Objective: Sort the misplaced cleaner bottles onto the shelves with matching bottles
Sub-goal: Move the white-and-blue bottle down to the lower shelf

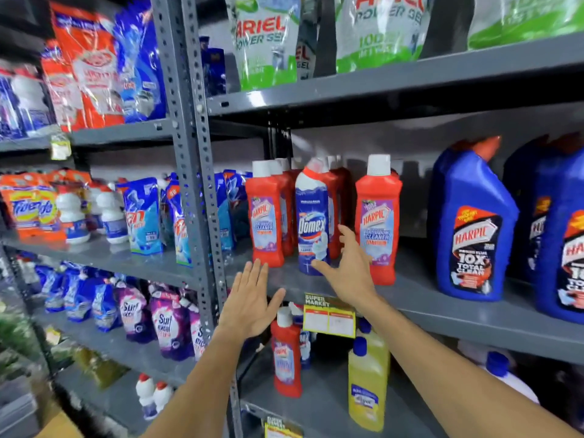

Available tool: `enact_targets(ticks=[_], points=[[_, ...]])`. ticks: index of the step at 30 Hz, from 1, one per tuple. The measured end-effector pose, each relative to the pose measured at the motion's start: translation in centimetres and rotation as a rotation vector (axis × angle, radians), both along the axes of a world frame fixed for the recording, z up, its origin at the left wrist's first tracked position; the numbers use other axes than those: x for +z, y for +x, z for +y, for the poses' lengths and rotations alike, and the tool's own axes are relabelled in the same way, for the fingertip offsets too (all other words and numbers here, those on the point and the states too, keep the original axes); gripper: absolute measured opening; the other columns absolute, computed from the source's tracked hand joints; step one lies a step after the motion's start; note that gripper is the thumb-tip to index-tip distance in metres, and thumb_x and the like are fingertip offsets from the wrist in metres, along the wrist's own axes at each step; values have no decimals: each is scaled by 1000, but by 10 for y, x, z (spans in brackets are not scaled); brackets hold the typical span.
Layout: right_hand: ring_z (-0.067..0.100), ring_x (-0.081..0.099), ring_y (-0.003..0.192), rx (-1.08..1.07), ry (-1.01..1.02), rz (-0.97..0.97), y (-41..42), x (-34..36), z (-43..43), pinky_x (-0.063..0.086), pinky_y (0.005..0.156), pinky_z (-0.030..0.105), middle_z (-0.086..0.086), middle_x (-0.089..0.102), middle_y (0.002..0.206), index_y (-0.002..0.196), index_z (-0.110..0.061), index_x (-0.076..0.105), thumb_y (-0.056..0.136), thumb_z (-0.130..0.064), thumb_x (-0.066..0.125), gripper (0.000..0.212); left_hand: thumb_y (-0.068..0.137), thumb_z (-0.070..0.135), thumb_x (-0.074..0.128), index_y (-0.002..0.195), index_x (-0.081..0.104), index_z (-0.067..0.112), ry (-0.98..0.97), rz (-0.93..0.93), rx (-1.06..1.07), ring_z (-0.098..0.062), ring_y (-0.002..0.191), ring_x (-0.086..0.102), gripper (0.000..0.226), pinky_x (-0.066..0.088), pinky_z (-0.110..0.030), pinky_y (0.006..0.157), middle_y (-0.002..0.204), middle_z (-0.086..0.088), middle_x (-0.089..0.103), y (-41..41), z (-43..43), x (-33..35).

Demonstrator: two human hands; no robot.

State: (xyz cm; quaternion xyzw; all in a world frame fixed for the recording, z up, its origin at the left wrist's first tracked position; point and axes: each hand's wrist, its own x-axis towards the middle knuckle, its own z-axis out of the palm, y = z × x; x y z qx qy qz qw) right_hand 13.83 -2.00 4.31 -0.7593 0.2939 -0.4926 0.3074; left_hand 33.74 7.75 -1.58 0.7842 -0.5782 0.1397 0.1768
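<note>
A blue bottle (312,221) stands among red bottles (267,216) on the middle shelf (442,300). The right hand (349,267), fingers spread, touches its base without grasping it; the left hand (249,303) hovers empty. Rigid, glossy, probably full and weighty: best gripped around the waist.

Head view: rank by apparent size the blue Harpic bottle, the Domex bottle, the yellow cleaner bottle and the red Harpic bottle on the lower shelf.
1. Blue Harpic bottle, clearly largest.
2. Domex bottle and yellow cleaner bottle: look alike, left unranked.
3. Lower-shelf red Harpic bottle, smallest, though it stands farther down and is partly hidden.
</note>
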Motion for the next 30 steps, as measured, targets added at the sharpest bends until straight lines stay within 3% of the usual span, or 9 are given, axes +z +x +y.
enact_targets(ticks=[3,7,12,18,23,27,30], points=[[10,49,127,15,71,2,21,-4,-15,39,96,21,5,50,150,156,-17,25,81,-16,84,96,97,64,17,156,13,9,24,-46,-38,-24,153,7,81,0,-39,123,165,-11,14,18,-13,-4],[16,54,128,-11,86,-7,37,-4,-32,43,97,25,6,53,148,156,-15,26,79,-11,85,97,93,71,8,152,27,8,-70,-119,-86,-26,148,23,89,7,-41,123,159,-12,32,29,-19,-11],[20,58,125,-51,83,34,49,-10,-41,47,94,30,8,57,145,151,-14,32,80,-13,85,88,88,73,2,153,26,9,-89,-79,-96,-26,148,22,94,4,-41,123,159,-11,31,29,-20,-14],[27,57,130,-78,84,58,53,-13,-45,52,104,48,9,56,145,151,-15,32,82,-15,84,87,92,70,8,152,27,9,-103,-75,-99,-27,148,22,87,6,-43,123,158,-11,33,29,-19,-16],[25,57,130,-101,61,25,54,-19,-42,50,95,35,9,57,143,150,-16,34,84,-14,82,82,94,68,15,152,27,9,-120,-42,-115,-26,148,20,83,3,-42,123,158,-10,33,28,-19,-17],[23,59,127,-82,40,-23,52,-20,-39,53,94,33,9,59,141,150,-17,34,83,-13,83,83,95,67,21,152,27,10,-135,-7,-133,-26,149,19,81,-1,-40,122,158,-10,32,30,-20,-16],[15,63,120,-62,-3,-58,49,-18,-30,52,84,12,6,62,137,148,-16,35,81,-12,84,83,95,68,20,151,28,10,-132,-12,-132,-26,148,19,81,-1,-40,122,158,-10,32,31,-21,-18]])
